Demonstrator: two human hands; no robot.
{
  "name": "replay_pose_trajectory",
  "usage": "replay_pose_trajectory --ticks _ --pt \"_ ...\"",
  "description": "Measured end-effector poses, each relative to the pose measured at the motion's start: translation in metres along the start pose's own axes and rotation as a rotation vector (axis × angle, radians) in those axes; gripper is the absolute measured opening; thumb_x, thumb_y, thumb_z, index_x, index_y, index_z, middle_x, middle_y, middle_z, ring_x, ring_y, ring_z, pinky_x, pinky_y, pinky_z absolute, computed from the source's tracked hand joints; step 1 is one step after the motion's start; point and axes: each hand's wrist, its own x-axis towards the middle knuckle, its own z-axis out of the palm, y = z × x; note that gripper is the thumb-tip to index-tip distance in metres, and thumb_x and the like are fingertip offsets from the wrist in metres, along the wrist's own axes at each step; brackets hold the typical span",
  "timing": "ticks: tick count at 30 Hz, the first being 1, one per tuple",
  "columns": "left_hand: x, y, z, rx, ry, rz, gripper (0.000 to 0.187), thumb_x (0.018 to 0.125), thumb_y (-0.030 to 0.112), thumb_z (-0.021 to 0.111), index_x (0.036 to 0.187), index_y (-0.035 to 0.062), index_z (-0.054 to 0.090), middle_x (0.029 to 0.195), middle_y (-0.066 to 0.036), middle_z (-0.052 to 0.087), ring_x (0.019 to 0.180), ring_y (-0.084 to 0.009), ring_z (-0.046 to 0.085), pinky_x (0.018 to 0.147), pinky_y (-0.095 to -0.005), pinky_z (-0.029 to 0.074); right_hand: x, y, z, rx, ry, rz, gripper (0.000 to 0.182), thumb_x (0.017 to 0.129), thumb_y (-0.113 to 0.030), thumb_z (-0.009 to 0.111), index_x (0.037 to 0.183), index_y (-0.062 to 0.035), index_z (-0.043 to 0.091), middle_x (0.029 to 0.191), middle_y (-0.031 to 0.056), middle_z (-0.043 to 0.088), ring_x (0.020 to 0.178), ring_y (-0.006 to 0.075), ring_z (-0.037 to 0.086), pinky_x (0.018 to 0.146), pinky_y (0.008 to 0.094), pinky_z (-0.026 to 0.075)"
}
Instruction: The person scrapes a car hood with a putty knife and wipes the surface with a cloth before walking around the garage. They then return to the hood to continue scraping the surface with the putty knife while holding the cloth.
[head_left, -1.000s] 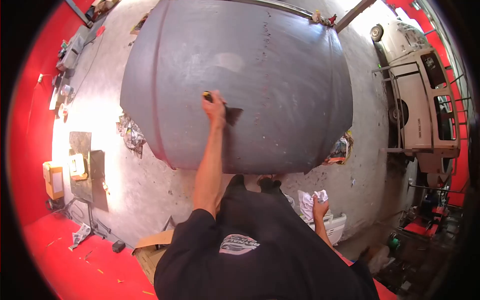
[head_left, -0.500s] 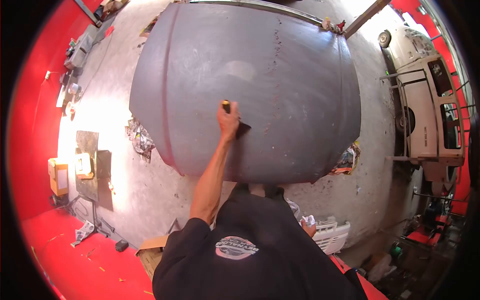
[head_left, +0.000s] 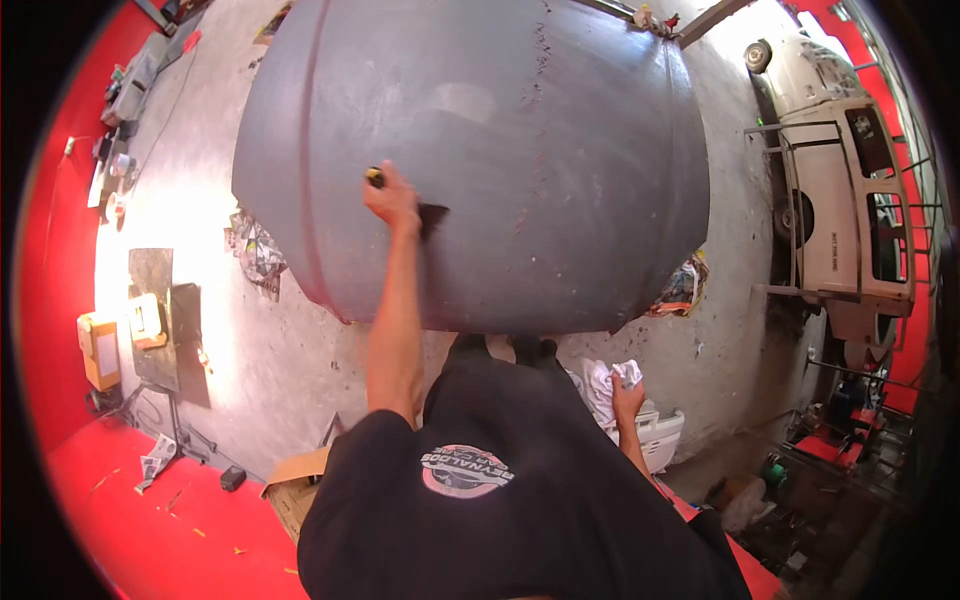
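A large grey car hood (head_left: 470,200) spreads out in front of me, with a line of rough marks right of its middle. Above its left half, my left hand (head_left: 397,203) is closed round a tool with a black and yellow handle end (head_left: 375,177); a dark shape, tool or shadow, shows to the right of the hand. Low at the right, beside my body, my right hand (head_left: 627,399) grips a crumpled white cloth (head_left: 603,388).
A light stand with a bright lamp (head_left: 147,320) is at the left. A cardboard box (head_left: 295,490) lies near my left side. A white slatted part (head_left: 660,438) stands behind my right hand. A beige van (head_left: 845,215) is at the far right.
My left hand with the tool has moved left and slightly up over the hood. My right hand has risen, bringing more of the white cloth into view. The whole view has shifted a little.
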Motion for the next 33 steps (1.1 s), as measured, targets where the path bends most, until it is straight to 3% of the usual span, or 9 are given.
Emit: replay_pose_trajectory --ticks 2,6,11,15,18,21,22,26,33 --pt "-0.070 -0.063 -0.014 0.255 -0.221 0.084 0.025 0.095 0.024 0.066 0.084 0.0039 0.057 0.061 -0.002 0.054 0.049 -0.0092 0.048 0.045 -0.0266 0.041 -0.002 0.000 0.005 0.026 -0.044 0.019 0.050 0.078 -0.029 0.083 0.115 0.0009 0.066 0.107 0.0161 0.071 0.099 0.0287 0.067 0.089 0.0394 0.051" --pt "-0.043 0.017 -0.059 -0.097 0.015 -0.088 0.037 0.095 0.027 0.067 0.075 0.0105 0.042 0.057 0.000 0.048 0.044 -0.0096 0.045 0.040 -0.0246 0.039 0.002 -0.006 -0.004 -0.048 -0.055 -0.055 0.047 0.078 -0.025 0.083 0.115 0.0000 0.067 0.105 0.0143 0.072 0.098 0.0269 0.068 0.088 0.0385 0.051" --pt "0.050 0.060 -0.140 -0.101 0.392 0.062 0.035 0.096 0.026 0.063 0.076 0.0084 0.041 0.060 -0.001 0.047 0.043 -0.0096 0.039 0.036 -0.0278 0.032 0.002 0.012 -0.017 -0.039 -0.099 0.045 0.051 0.078 -0.030 0.081 0.118 -0.0019 0.066 0.111 0.0179 0.070 0.106 0.0330 0.066 0.092 0.0426 0.050" --pt "-0.064 0.013 -0.104 -0.081 0.356 -0.146 0.037 0.095 0.027 0.066 0.075 0.0088 0.041 0.056 -0.001 0.045 0.040 -0.0100 0.041 0.034 -0.0269 0.033 0.007 0.018 -0.022 -0.100 -0.167 -0.033 0.048 0.079 -0.026 0.082 0.117 -0.0012 0.066 0.106 0.0154 0.072 0.099 0.0285 0.068 0.088 0.0399 0.051" --pt "-0.167 -0.031 -0.085 -0.034 0.081 -0.281 0.040 0.093 0.027 0.069 0.071 0.0112 0.040 0.050 0.001 0.043 0.037 -0.0100 0.040 0.032 -0.0281 0.031 0.023 0.022 -0.027 -0.115 -0.196 -0.055 0.049 0.079 -0.026 0.082 0.118 -0.0012 0.066 0.106 0.0136 0.072 0.097 0.0251 0.068 0.087 0.0375 0.051" --pt "-0.125 -0.009 -0.128 -0.203 0.334 -0.270 0.043 0.093 0.024 0.068 0.064 0.0120 0.038 0.049 0.000 0.043 0.037 -0.0115 0.039 0.032 -0.0288 0.031 0.049 0.023 -0.030 -0.080 -0.165 -0.099 0.047 0.080 -0.025 0.082 0.118 -0.0011 0.066 0.106 0.0127 0.072 0.097 0.0240 0.068 0.087 0.0366 0.051" --pt "-0.103 0.023 -0.141 -0.186 0.454 -0.115 0.046 0.093 0.023 0.067 0.059 0.0127 0.037 0.049 0.000 0.043 0.036 -0.0128 0.039 0.034 -0.0293 0.032 0.052 0.013 -0.037 -0.096 -0.159 -0.097 0.047 0.080 -0.024 0.082 0.118 -0.0012 0.066 0.106 0.0123 0.072 0.097 0.0235 0.068 0.087 0.0363 0.051" --pt "-0.025 0.047 -0.220 -0.383 0.566 0.040 0.047 0.092 0.024 0.066 0.060 0.0127 0.034 0.049 0.001 0.036 0.038 -0.0110 0.034 0.035 -0.0316 0.026 0.072 0.010 -0.045 -0.133 -0.221 -0.166 0.046 0.081 -0.022 0.081 0.118 -0.0013 0.066 0.107 0.0119 0.072 0.097 0.0227 0.068 0.089 0.0360 0.051" --pt "-0.202 -0.046 -0.118 -0.356 0.622 -0.143 0.032 0.090 0.017 0.066 0.071 0.0113 0.041 0.050 0.000 0.043 0.034 -0.0108 0.038 0.029 -0.0283 0.028 0.156 0.058 -0.066 -0.204 -0.407 -0.371 0.047 0.080 -0.025 0.080 0.120 -0.0043 0.066 0.106 0.0141 0.072 0.098 0.0274 0.069 0.086 0.0398 0.053"
